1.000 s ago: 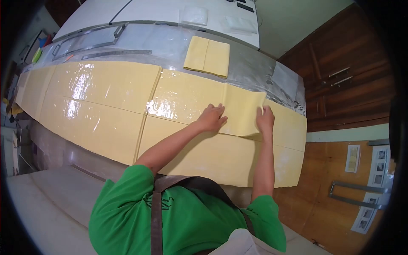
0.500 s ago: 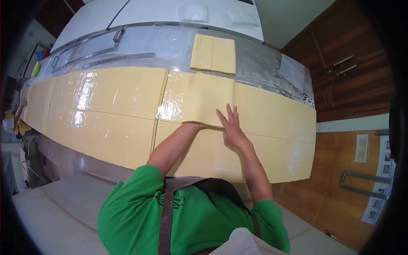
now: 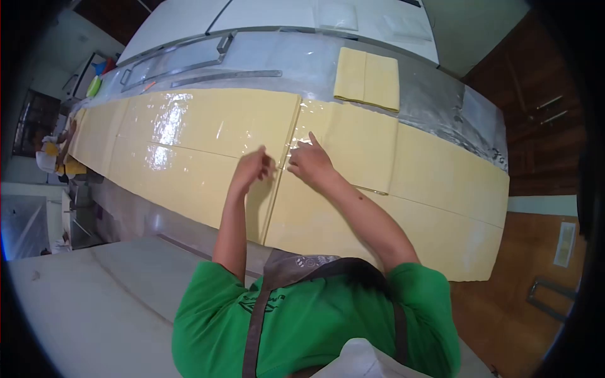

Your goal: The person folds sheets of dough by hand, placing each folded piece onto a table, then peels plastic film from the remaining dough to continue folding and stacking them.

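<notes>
Long, smooth yellow sheets [image 3: 214, 126] cover the worktable, glossy in places as if under clear film. My left hand [image 3: 254, 169] is over the left sheets, just left of the stacked seam, its fingers loosely bent and apart. On the other side of that seam, my right hand [image 3: 312, 162] is at the shiny strip beside a folded yellow sheet [image 3: 362, 148]. Its fingers are curled in, with one digit pointing up. Whatever lies between those fingertips is too small to make out.
A smaller folded yellow piece [image 3: 367, 79] lies behind. Metal bars [image 3: 227, 78] and a metal frame [image 3: 183, 66] rest on the table's far side. White packets [image 3: 337, 16] are on the white surface beyond. Another person's arm [image 3: 68, 142] shows at the far left end.
Both hands have left the folded sheet's front edge and moved left to the seam. My left hand came out from under the fold, which now lies flat. The view has shifted left.
</notes>
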Demonstrator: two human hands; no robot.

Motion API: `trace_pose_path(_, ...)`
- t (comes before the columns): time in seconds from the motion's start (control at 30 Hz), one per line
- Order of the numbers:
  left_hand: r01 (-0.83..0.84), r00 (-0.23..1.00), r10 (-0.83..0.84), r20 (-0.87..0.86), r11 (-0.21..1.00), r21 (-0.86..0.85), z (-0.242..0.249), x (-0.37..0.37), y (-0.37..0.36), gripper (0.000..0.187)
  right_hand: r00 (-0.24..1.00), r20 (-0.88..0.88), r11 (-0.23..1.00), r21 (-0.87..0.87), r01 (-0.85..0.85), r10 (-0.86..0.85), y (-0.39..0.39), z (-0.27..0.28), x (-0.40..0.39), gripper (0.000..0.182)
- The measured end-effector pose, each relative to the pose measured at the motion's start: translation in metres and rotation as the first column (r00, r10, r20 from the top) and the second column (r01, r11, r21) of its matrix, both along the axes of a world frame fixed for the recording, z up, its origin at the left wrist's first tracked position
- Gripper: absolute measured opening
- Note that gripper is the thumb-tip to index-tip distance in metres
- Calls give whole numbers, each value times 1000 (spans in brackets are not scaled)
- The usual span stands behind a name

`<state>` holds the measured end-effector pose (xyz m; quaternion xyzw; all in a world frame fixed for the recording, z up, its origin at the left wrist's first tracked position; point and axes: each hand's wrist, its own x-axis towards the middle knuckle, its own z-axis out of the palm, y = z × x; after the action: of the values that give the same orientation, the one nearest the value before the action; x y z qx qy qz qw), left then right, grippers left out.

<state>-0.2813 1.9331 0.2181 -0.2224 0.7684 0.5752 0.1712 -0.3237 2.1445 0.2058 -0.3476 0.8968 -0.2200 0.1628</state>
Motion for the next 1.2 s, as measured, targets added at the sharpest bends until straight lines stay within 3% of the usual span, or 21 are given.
trace_pose_path(0.03,54,999,-54,9,996,-66,-8,7,-4,56,1000,-7,1000,-13,7,-7,-7,-8,-1,30)
trace_pose_path(0.1,107,990,-103,98,993,-38,-15,11,-3,59,938,-338,996,59,-67,83,-14,-28,7,20)
trace_pose_path(0.23,139,963,-146,227,989,45,-5,-14,35,61,948,-314,999,-7,48,-47,-1,-30,13,15)
trace_pose_path(0.3,87,985,-84,152,996,-13,-19,-41,53,64,970,-53,920,-334,205,-235,19,-11,14,23)
trace_pose_path(0.33,96,984,-94,154,995,-10,-32,-54,61,64,968,-52,919,-331,214,-244,32,-2,19,23)
trace_pose_path(0.4,196,950,-257,-177,934,-299,-53,-74,78,64,921,2,739,-597,313,-389,67,17,33,22)
trace_pose_path(0.43,208,947,-268,-179,932,-297,-54,-78,85,64,867,3,680,-619,392,-498,85,21,38,24)
trace_pose_path(0.5,428,729,-648,-222,684,-591,-21,-79,103,61,721,12,535,-661,526,-693,125,13,39,24)
trace_pose_path(0.53,449,720,-662,-210,674,-587,-11,-80,107,61,622,-48,492,-660,568,-782,145,0,36,24)
trace_pose_path(0.6,559,777,-599,-192,798,-225,-2,-90,116,59,488,-59,425,-591,686,-871,182,-8,34,32)
trace_pose_path(0.63,575,772,-612,-174,788,-220,-15,-90,123,59,476,-45,410,-581,703,-879,193,-16,36,32)
trace_pose_path(0.67,416,751,-615,-239,722,-553,-37,-90,130,59,432,-84,414,-492,766,-898,200,-20,38,41)
trace_pose_path(0.7,175,709,-638,-300,571,-802,-43,-87,140,63,394,-129,411,-402,818,-910,203,-23,39,49)
trace_pose_path(0.73,358,709,-704,-45,414,-837,-49,-83,152,68,422,-100,432,-305,849,-901,203,-26,40,64)
trace_pose_path(0.87,305,696,-706,-136,461,-833,-58,-71,184,68,424,-265,479,-193,857,-866,184,-25,42,68)
trace_pose_path(0.93,263,683,-704,-194,485,-834,-56,-65,197,67,367,-441,430,-48,901,-819,176,-27,34,71)
trace_pose_path(0.97,237,675,-701,-228,500,-833,-54,-64,203,67,367,-447,435,-56,899,-816,173,-19,29,71)
trace_pose_path(1.03,146,663,-699,-270,473,-869,-49,-50,211,69,439,-147,407,206,890,-886,171,-1,20,73)
trace_pose_path(1.1,255,809,-584,-70,454,-854,-34,-39,220,72,388,-183,361,165,918,-903,172,-5,15,69)
trace_pose_path(1.17,238,840,-533,-103,532,-813,-16,-41,222,82,325,-223,306,119,945,-919,182,-1,10,66)
trace_pose_path(1.2,224,893,-443,-77,586,-779,-7,-47,219,83,326,30,327,120,937,-945,190,10,9,62)
